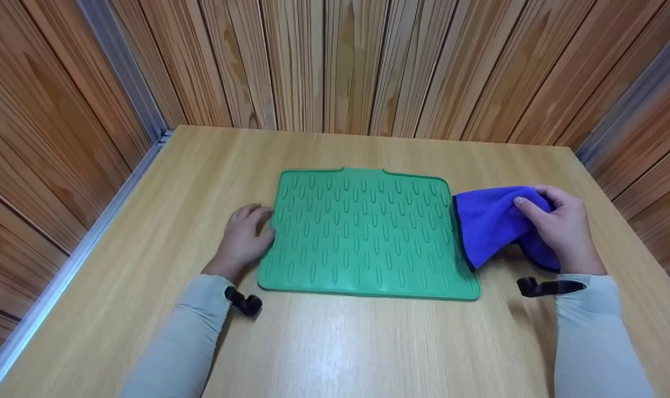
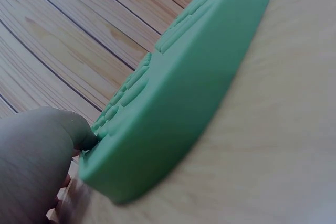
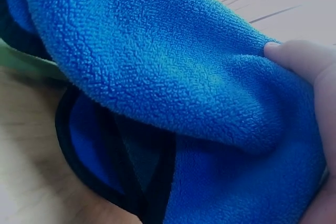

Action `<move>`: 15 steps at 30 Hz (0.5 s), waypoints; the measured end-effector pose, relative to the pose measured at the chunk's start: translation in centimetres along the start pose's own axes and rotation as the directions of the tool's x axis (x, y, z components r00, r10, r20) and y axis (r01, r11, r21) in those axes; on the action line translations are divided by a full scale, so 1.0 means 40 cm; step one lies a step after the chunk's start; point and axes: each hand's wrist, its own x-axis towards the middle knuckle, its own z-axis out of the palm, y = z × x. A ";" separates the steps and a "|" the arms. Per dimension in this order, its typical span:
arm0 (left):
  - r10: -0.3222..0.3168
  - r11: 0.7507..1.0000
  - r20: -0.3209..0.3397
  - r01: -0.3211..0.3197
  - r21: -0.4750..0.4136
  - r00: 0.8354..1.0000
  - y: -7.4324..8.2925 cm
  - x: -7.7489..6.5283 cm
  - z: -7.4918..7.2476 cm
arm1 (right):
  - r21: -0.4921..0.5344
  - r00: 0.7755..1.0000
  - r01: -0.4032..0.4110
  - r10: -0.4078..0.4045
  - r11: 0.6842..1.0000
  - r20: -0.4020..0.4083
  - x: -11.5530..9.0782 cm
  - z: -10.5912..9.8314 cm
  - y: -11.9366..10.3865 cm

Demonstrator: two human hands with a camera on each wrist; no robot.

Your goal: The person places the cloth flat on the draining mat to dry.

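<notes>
A green mat (image 1: 362,237) with rows of raised ovals lies on the table. At its left edge, my left hand (image 1: 244,237) grips the rim; the left wrist view shows the thumb (image 2: 79,129) bent over the mat's edge (image 2: 173,114), the other fingers mostly hidden behind it. My right hand (image 1: 567,226) holds a blue cloth (image 1: 490,215) with dark edging, pinching it between thumb and fingers. The cloth's left end overlaps the right side of the mat in the head view. Up close, the cloth (image 3: 157,61) looks fluffy and hangs in folds from the hand.
The light wood table (image 1: 335,342) reaches back to a wood-panelled wall (image 1: 351,66). Panelled walls also stand at left and right, with a metal rail (image 1: 92,237) along the table's left side. Black straps (image 1: 244,301) sit at both wrists.
</notes>
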 end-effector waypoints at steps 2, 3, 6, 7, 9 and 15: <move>0.000 1.000 0.000 0.000 -0.003 1.000 -0.001 0.000 0.000 | 0.012 1.000 0.001 -0.001 1.000 0.008 0.001 0.002 -0.004; -0.001 1.000 -0.001 0.001 -0.003 1.000 -0.002 0.000 0.000 | 0.017 1.000 0.003 -0.003 1.000 0.012 0.001 0.004 -0.006; -0.003 1.000 -0.004 0.003 -0.010 1.000 -0.002 -0.001 0.001 | 0.026 1.000 0.018 -0.018 1.000 0.006 0.003 0.010 -0.011; -0.005 1.000 -0.005 0.005 -0.012 1.000 -0.002 -0.002 0.001 | 0.028 1.000 0.023 -0.023 0.999 0.001 0.003 0.012 -0.012; -0.007 1.000 -0.004 0.007 -0.014 1.000 -0.001 -0.002 0.001 | 0.027 0.999 0.033 -0.033 0.999 -0.007 0.002 0.016 -0.015; -0.010 1.000 -0.001 0.010 -0.018 1.000 0.000 -0.001 0.002 | 0.020 0.999 0.037 -0.037 0.999 -0.001 -0.001 0.024 -0.023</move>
